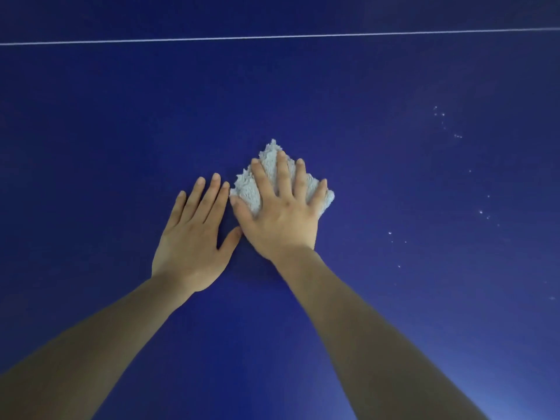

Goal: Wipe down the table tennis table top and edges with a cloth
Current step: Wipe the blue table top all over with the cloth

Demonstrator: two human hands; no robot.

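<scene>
The right hand (280, 221) lies flat on a small folded pale-grey terry cloth (269, 165), its fingers straight and spread so the palm's weight bears evenly on the fabric; this grip is a released, pressing one, not a clench. The cloth sits under that palm on the dark blue matte table tennis counter (121, 116), one fluffy corner poking out beyond the fingertips and another past the little finger. The left hand (194, 234) rests just beside it, also flat and released, holding nothing, its thumb near the right hand's thumb side; I judge it serves as a brace while the person leans forward.

A thin white painted line (272, 36) crosses the counter well beyond the hands. No counter edge shows, so open surface lies on every side. A scatter of small pale specks (454, 136) sits to the right, well apart from the cloth, likely unwiped ground.
</scene>
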